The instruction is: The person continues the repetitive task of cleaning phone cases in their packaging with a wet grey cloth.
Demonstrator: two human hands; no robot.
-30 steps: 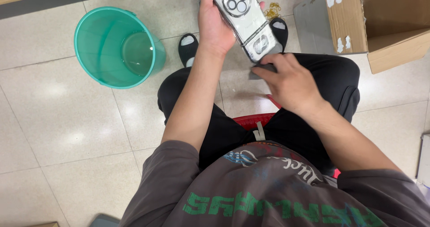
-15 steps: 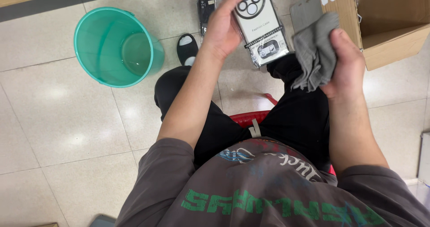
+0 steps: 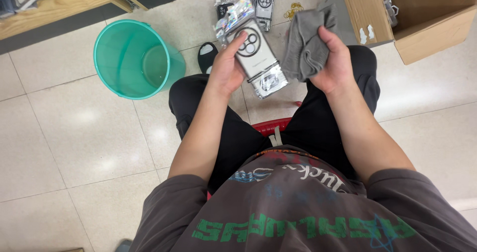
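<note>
I sit on a red stool (image 3: 271, 126) above a tiled floor. My left hand (image 3: 227, 67) grips a phone case in clear shiny packaging (image 3: 258, 58), its back with a round camera ring facing up. My right hand (image 3: 334, 62) is closed around a bunched grey cloth (image 3: 305, 38), held just right of the packaged case and nearly touching it.
A green plastic bucket (image 3: 130, 58) stands on the floor at the left. Several more packaged cases (image 3: 243, 6) lie on the tiles ahead. An open cardboard box (image 3: 420, 18) sits at the upper right. A wooden shelf edge (image 3: 54, 1) runs along the top left.
My right hand picked up the grey cloth from my lap and raised it beside the packaged case. My left hand lowered the case slightly toward me.
</note>
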